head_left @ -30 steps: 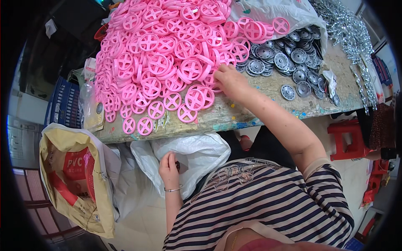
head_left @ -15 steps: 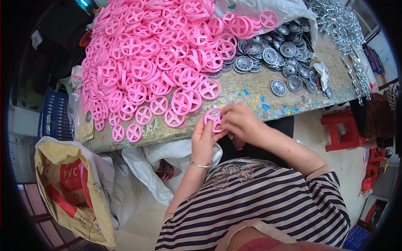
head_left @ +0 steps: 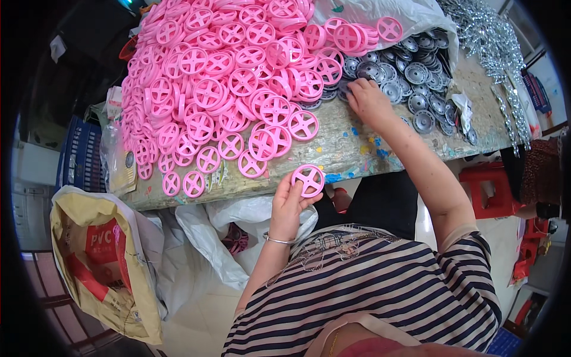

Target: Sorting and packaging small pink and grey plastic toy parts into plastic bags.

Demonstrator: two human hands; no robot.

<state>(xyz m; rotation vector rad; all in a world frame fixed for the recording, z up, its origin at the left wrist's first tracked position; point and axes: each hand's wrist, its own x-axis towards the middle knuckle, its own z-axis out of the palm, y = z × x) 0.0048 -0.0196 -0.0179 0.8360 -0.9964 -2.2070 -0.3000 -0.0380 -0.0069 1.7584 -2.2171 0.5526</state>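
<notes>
My left hand (head_left: 291, 202) holds one pink plastic wheel with a cross of spokes (head_left: 308, 180) just off the table's front edge. My right hand (head_left: 367, 100) reaches across the worn table (head_left: 345, 149) and rests on the heap of dark grey metal discs (head_left: 410, 83); whether its fingers grip a disc is hidden. A large pile of the same pink wheels (head_left: 226, 89) covers the left and middle of the table.
A heap of shiny metal parts (head_left: 488, 41) lies at the table's far right. White plastic bags (head_left: 238, 226) hang under the front edge. A tan sack (head_left: 101, 262) stands on the floor at left, a blue crate (head_left: 77, 160) beside the table, a red stool (head_left: 488, 190) at right.
My right hand let go of the pink wheel and moved up and right onto the grey discs. My left hand keeps the wheel near the table edge.
</notes>
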